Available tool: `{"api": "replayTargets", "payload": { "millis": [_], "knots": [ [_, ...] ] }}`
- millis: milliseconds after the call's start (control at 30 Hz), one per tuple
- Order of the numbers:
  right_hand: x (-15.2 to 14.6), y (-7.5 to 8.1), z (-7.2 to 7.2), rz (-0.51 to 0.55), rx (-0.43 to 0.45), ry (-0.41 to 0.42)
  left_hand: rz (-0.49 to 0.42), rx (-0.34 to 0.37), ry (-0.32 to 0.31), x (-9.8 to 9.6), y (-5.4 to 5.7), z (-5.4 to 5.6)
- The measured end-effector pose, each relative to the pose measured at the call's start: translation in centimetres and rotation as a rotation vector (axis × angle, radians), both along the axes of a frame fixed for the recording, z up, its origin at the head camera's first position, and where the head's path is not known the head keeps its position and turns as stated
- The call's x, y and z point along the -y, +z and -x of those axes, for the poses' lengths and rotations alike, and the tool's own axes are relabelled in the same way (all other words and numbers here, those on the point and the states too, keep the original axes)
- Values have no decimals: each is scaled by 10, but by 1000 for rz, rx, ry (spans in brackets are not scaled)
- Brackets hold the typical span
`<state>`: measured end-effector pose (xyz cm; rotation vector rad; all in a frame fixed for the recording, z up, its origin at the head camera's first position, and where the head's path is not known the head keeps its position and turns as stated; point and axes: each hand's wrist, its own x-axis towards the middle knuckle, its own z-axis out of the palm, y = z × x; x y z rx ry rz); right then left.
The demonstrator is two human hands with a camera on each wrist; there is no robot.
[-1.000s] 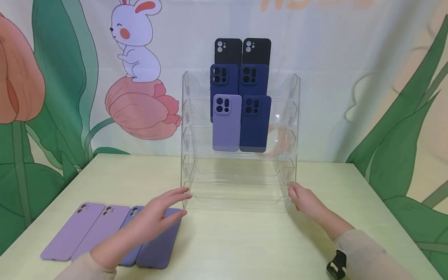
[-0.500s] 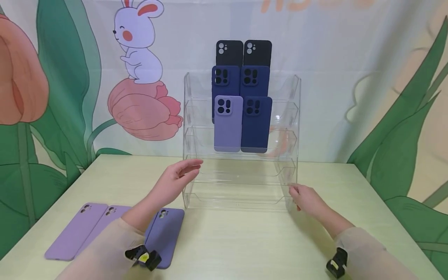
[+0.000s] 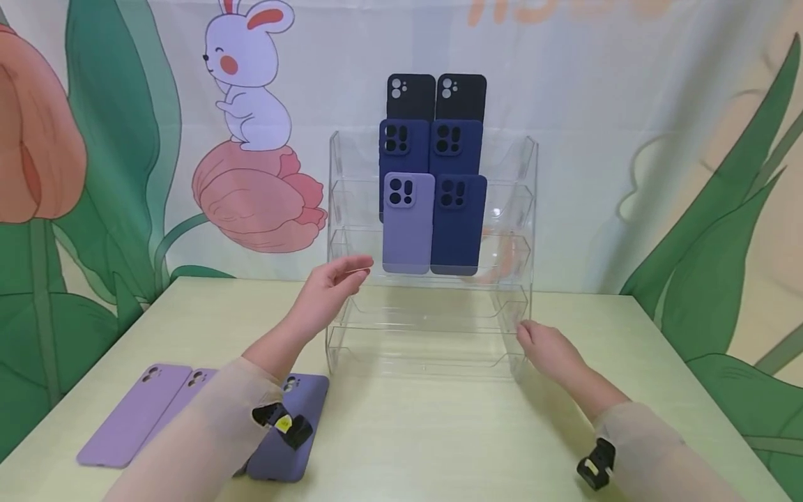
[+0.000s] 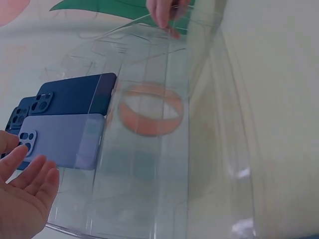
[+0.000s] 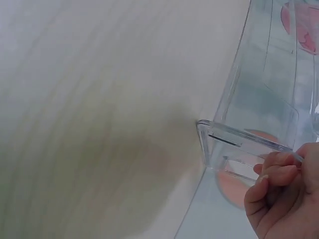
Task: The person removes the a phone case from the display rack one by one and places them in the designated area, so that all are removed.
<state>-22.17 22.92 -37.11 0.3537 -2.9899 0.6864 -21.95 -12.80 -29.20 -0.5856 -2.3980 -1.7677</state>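
Observation:
A clear acrylic tiered rack [image 3: 426, 329] stands on the table. In its third tier from the top sit a lilac phone case [image 3: 406, 233] and a navy phone case [image 3: 458, 233], side by side. My left hand [image 3: 326, 289] is raised in front of the rack's left part, below and left of the lilac case; its fingers are loosely extended with nothing in them. At the lower right, my right hand [image 3: 552, 348] pinches the edge of the rack's side panel [image 5: 249, 139], fingers curled and thumb against it.
Two more navy cases [image 3: 456, 162] and two black cases [image 3: 461, 101] stand in the upper tiers. On the table at left lie two lilac cases [image 3: 133, 422] and a blue-purple case [image 3: 291, 432], partly behind the left sleeve. A printed cloth [image 3: 583, 139] hangs behind.
My left hand has risen from the rack's lower left edge, moving up and right toward the lilac case. The right hand stays on the rack's side; the cases have not moved.

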Motion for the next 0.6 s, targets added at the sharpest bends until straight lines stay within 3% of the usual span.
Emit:
{"api": "replayTargets", "payload": {
  "millis": [333,600],
  "knots": [
    [3,-7,2,81,47,-4,-152,36,76,-14,14,19],
    [2,-6,-1,67,6,-21,-73,29,136,-30,23,34]
  ]
}}
